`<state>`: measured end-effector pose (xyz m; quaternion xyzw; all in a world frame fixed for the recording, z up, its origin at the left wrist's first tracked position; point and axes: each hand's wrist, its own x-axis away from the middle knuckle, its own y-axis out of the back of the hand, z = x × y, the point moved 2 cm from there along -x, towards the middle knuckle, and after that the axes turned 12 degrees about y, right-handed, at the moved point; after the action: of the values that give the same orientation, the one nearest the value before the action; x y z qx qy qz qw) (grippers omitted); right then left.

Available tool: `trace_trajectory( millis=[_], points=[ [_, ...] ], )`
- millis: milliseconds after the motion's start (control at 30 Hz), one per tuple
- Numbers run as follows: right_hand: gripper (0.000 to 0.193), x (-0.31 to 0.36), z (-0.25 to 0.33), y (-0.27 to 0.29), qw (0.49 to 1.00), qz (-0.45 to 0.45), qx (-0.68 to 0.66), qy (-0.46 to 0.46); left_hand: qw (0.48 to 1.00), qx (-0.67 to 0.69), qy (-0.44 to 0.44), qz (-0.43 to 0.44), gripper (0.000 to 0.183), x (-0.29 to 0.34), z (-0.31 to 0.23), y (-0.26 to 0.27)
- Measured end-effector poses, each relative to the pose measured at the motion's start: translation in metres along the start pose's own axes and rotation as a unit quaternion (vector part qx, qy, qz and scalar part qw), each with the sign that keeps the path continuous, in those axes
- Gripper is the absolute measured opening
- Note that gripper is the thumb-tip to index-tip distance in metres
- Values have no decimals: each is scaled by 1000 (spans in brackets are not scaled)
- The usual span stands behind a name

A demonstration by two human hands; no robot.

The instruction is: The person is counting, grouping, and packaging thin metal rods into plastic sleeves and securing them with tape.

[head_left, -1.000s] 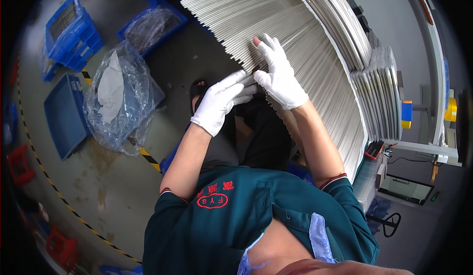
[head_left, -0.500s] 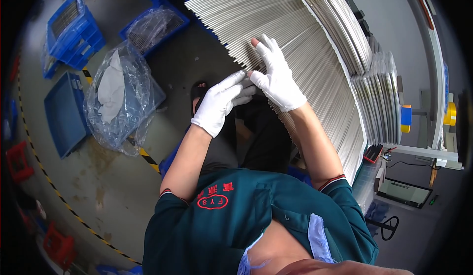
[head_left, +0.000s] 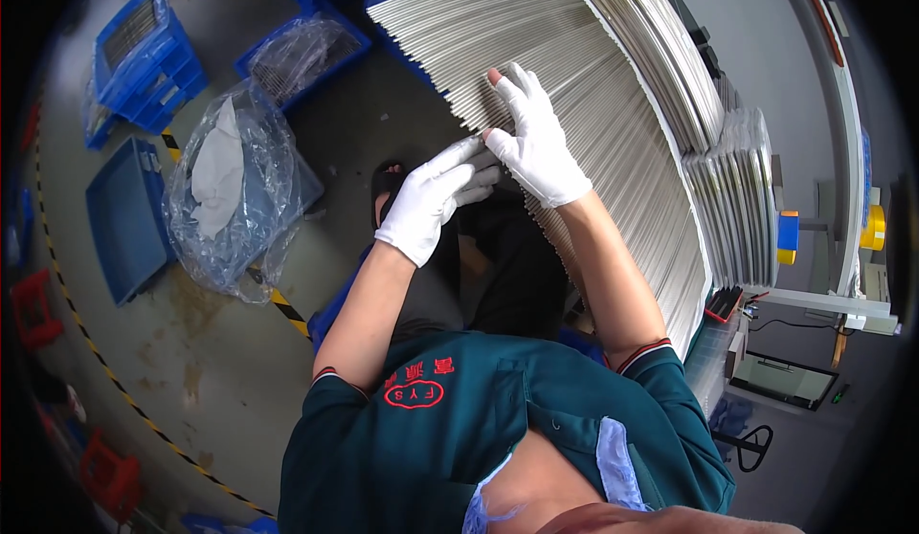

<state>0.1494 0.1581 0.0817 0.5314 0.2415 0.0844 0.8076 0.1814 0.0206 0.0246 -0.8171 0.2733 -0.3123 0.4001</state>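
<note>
A wide layer of thin silvery metal strips (head_left: pixel 584 84) lies side by side in a fan, their near-left ends uneven. My right hand (head_left: pixel 538 146), in a white glove with the thumb and index tips bare, rests on top near those ends, fingers stretched and thumb spread away. My left hand (head_left: pixel 436 194), also gloved in white, has its fingers straight and reaches to the strip ends from the left side. The left fingertips lie close to the right thumb, partly hidden around the strip ends. Neither hand is wrapped around a strip.
Bundled strips (head_left: pixel 732 199) stand at the right beside a frame with tape rolls (head_left: pixel 873 228). On the floor at left are blue crates (head_left: pixel 153 55), a crate with plastic over it (head_left: pixel 306 51), a clear plastic bag (head_left: pixel 235 189) and a blue tray (head_left: pixel 129 218).
My right hand has shifted very slightly up and left over the strips. The left hand stays nearly in place at the strip ends.
</note>
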Motion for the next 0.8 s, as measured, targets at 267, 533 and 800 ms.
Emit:
trace_trajectory(
  millis=[267, 533, 800],
  points=[
    [64, -3, 2, 5, 996, 64, -44, -48, 1000, 9, -15, 15, 39, -4, 1, 6],
    [64, -11, 2, 1, 999, 39, 10, -3, 1000, 19, -18, 14, 40, -5, -2, 8],
    [66, -15, 4, -3, 999, 47, -15, -18, 999, 21, -29, -11, 42, -4, -5, 9]
  ],
)
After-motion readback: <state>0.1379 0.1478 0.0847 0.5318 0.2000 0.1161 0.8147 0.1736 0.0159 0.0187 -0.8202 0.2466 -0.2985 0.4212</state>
